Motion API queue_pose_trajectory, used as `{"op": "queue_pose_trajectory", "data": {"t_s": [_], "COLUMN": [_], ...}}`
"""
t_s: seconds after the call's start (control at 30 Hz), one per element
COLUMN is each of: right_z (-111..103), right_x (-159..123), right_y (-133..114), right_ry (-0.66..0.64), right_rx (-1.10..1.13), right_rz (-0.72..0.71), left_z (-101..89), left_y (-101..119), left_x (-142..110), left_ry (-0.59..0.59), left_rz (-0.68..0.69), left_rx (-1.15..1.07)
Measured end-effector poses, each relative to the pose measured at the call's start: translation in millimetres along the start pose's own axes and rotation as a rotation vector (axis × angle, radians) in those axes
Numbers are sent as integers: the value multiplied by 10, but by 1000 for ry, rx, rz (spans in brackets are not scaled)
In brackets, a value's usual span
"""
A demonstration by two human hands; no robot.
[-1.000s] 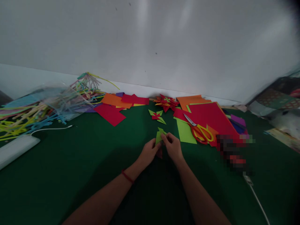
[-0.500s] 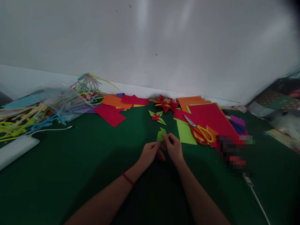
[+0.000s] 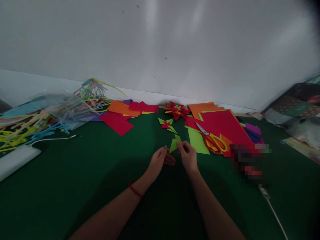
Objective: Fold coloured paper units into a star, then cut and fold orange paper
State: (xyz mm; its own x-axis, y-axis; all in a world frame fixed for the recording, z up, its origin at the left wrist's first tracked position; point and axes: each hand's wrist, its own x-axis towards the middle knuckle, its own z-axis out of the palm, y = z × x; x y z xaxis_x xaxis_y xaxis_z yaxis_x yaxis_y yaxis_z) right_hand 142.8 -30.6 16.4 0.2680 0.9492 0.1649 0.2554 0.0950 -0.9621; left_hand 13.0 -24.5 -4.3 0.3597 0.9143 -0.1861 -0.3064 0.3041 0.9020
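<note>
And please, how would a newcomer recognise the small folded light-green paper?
Over the dark-green table, find the bare right hand. It pinches the small folded light-green paper, which, unlike the larger flat light-green sheet lying nearby, is held up.

left grip (image 3: 157, 162) loose, fingers (image 3: 170, 160) parted | right grip (image 3: 188, 156) pinching | forearms (image 3: 117, 210) converging forward

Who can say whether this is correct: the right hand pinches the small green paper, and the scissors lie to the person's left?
The side is wrong: the head view shows the scissors to the person's right. The right hand does pinch the small green paper.
</note>
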Motion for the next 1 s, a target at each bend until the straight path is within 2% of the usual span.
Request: {"op": "queue_pose_trajectory", "data": {"t_s": [0.13,0.4,0.5,0.8,1.0], "right_z": [82,108,104,114,113], "right_x": [-47,-78,-77,-81,-84], "right_y": [-20,-26,-25,-43,-32], "right_ry": [-43,-119,-93,-67,-110], "right_rx": [-52,-12,-50,-82,-55], "right_rz": [-72,-67,-81,-122,-110], "left_z": [12,9,23,45,8], "left_y": [25,32,48,81,66], "left_x": [-7,-16,-37,-38,-10], "left_ry": [-11,-7,-10,-84,-108], "left_rz": [57,94,118,71,21], "left_rx": [78,168,202,90,46]}}
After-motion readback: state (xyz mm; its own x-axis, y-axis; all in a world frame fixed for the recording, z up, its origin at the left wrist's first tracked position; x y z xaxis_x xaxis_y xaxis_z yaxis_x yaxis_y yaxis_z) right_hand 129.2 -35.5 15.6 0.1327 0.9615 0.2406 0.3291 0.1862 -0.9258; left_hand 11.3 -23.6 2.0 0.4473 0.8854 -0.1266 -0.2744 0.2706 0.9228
